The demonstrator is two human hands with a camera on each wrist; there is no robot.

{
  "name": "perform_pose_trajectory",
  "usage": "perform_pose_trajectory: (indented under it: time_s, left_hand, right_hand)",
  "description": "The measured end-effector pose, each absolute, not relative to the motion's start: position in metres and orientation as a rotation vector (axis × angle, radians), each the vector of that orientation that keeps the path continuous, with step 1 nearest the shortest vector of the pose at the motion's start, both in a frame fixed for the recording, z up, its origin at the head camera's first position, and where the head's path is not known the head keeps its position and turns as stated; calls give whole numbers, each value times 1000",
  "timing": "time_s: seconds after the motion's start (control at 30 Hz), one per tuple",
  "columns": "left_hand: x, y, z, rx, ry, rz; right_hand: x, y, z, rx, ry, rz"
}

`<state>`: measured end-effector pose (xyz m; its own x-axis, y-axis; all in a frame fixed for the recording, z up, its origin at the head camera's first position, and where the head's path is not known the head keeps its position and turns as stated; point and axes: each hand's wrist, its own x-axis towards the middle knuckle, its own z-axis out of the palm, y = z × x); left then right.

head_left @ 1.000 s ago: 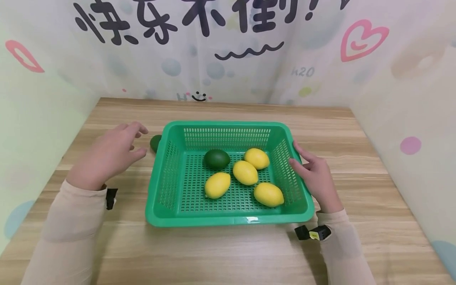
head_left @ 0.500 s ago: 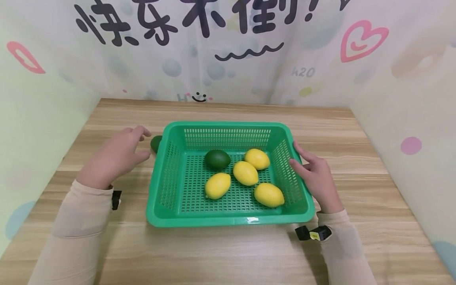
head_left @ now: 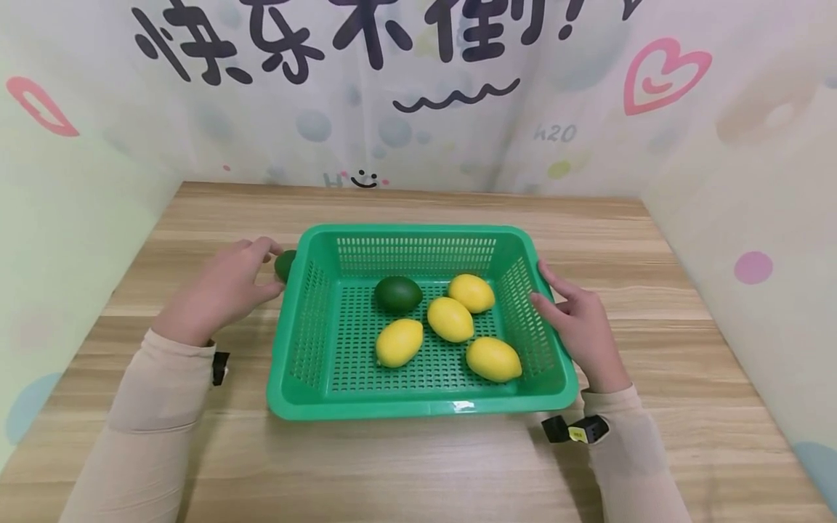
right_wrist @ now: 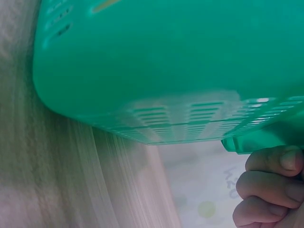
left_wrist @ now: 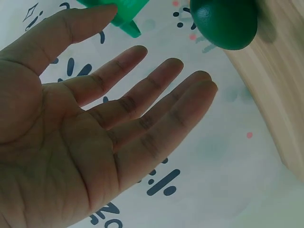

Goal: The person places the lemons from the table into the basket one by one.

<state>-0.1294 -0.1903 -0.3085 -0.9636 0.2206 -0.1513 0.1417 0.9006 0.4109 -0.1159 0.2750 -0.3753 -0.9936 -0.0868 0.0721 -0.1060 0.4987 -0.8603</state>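
Observation:
My left hand is at the left of the green plastic basket, beside a smooth dark green avocado partly hidden by the basket's rim. In the left wrist view the fingers are extended and spread, and the avocado lies beyond their tips. With its thumb over the rim, my right hand grips the basket's right side; in the right wrist view its fingers curl under that rim. Inside the basket lie another dark green avocado and several yellow lemons.
The basket stands on a wood-grain table. A printed white cloth wall rises behind the table, with walls at left and right. Each wrist wears a strap with a small black device.
My left hand has moved right and slightly forward, closer to the avocado outside the basket. The right hand, basket and fruit in it have stayed in place.

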Motion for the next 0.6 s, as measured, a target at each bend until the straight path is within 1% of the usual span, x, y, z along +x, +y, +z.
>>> perform_pose_trajectory:
  time_s: [0.37,0.6]
  left_hand:
    - [-146,-190,-328,330,2854,658]
    - [-153,-192,-334,334,2850,627]
  right_hand:
    - [-116,276,-376,175,-2691,1585]
    - [-116,276,-376,178,-2702,1568]
